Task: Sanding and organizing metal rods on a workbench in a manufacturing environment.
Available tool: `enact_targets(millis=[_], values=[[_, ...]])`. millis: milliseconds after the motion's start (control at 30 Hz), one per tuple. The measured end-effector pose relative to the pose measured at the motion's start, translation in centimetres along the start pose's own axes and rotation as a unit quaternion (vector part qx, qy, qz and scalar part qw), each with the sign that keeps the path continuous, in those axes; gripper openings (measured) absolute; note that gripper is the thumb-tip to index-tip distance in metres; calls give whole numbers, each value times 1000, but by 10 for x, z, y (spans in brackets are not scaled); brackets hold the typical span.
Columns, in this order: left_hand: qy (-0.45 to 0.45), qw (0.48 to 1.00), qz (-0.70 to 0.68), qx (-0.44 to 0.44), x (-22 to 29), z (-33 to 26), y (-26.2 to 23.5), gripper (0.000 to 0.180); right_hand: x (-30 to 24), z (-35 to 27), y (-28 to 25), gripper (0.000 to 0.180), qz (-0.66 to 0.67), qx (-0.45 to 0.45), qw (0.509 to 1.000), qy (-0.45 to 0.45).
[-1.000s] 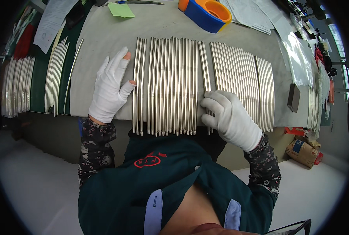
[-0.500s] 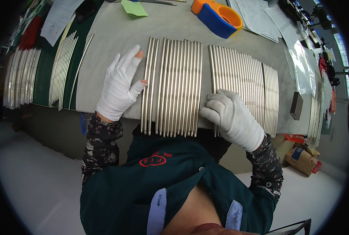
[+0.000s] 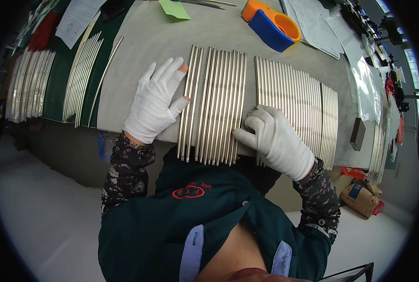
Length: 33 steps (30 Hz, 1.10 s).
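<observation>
My left hand (image 3: 155, 103), in a white glove with bare thumb and index fingertips, lies with its fingers spread. Its thumb tip meets the left edge of a narrow group of silver metal rods (image 3: 189, 105). A wider group of such rods (image 3: 221, 103) lies just right of these, parallel to them. My gloved right hand (image 3: 280, 138) has its fingers curled, their tips hidden, over the left side of the right-hand rod group (image 3: 289, 89). Its thumb reaches left and touches the wider middle group near the lower ends. Whether the curled fingers hold anything is hidden.
Further rods (image 3: 82, 77) lie on a green surface at left, beside a single rod (image 3: 105, 80) and a wrapped bundle (image 3: 31, 87). A blue-and-orange tape dispenser (image 3: 275, 28), green note (image 3: 174, 9) and papers (image 3: 313, 28) are at the back. A dark block (image 3: 357, 134) sits right.
My right thumb has moved left, across the gap, onto the middle rods. My left hand keeps its place beside the narrow group. The whole view has shifted slightly.
</observation>
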<state>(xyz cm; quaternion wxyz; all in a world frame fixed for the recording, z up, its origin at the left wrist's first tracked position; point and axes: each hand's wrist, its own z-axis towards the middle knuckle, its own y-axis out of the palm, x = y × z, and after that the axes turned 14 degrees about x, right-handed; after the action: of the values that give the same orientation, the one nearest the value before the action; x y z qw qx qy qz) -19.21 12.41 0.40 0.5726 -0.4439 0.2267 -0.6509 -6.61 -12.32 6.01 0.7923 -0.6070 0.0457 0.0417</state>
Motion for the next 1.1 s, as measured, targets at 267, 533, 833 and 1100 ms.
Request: enact_targets(millis=[267, 533, 833, 1100], values=[[3, 1000, -4, -5, 2, 2, -3, 58, 3, 3, 8, 16, 22, 94, 995, -16], [2, 1000, 0, 1, 0, 1, 0, 50, 3, 13, 13, 19, 29, 96, 994, -32], [4, 1000, 18, -6, 4, 1, -4, 47, -2, 25, 14, 18, -5, 71, 997, -38], [7, 1000, 25, -8, 4, 1, -3, 43, -3, 38, 16, 19, -13, 53, 997, -51]])
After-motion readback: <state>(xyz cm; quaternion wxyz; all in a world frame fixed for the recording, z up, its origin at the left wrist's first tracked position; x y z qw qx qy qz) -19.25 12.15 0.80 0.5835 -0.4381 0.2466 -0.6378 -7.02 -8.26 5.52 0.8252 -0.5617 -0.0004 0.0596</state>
